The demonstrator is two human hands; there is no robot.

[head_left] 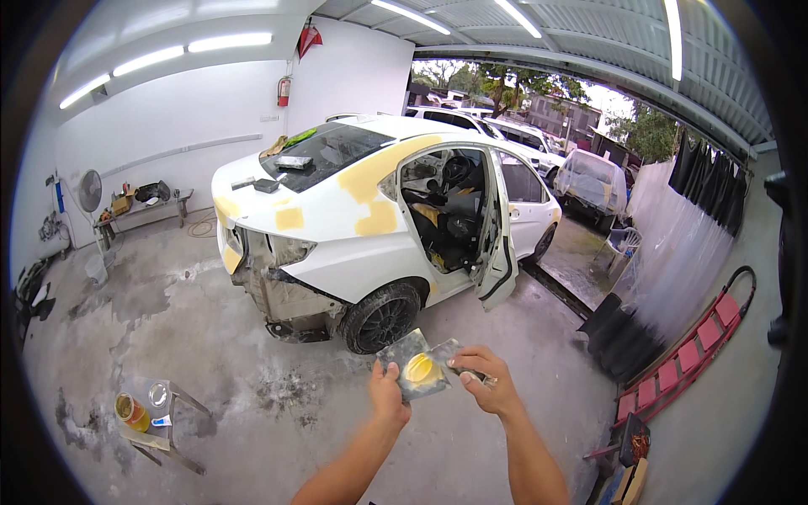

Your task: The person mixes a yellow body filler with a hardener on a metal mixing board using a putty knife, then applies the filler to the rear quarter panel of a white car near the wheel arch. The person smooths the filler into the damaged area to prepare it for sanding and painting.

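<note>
My left hand holds a grey mixing board by its lower left corner, with a blob of yellow body filler on it. My right hand grips a flat metal spreader that touches the board's right edge next to the filler. Both forearms come up from the lower edge. Beyond the hands stands a white car with yellow filler patches, its rear bumper removed and a rear door open.
A small stand at lower left carries a can and a lid. A bench and a fan stand by the left wall. A red creeper and black items lie on the right. More cars are parked outside.
</note>
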